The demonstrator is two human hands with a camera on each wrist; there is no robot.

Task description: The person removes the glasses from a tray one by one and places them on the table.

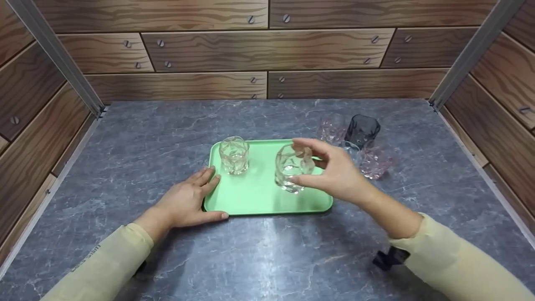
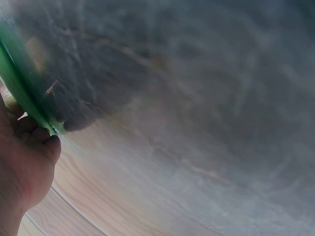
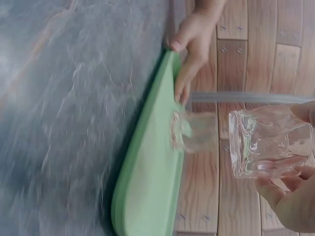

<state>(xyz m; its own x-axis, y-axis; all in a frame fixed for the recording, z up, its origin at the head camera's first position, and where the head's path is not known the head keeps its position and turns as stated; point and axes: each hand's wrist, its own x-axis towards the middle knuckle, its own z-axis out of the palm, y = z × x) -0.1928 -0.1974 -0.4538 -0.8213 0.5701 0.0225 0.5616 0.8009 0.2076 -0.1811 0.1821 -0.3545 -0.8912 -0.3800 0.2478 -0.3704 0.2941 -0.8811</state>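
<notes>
A light green tray [image 1: 250, 196] lies on the table, with one clear drinking glass [image 1: 234, 155] standing upright near its back left corner. My left hand [image 1: 188, 200] rests at the tray's left edge, fingers along the side and thumb at the front left corner; the left wrist view shows this hand [image 2: 29, 157] only in part. In my right hand [image 1: 334, 171], a second clear glass [image 1: 288, 167] is gripped between thumb and fingers. The right wrist view shows that held glass [image 3: 270, 142] above the tray surface, apart from it.
Right of the tray, partly behind my right hand, stand a dark grey glass [image 1: 363, 130], a pinkish glass [image 1: 332, 128], another pinkish glass [image 1: 375, 161] and a clear one partly hidden. Wood-patterned walls [image 1: 267, 50] enclose the grey marbled table [image 1: 167, 129] at the back and sides.
</notes>
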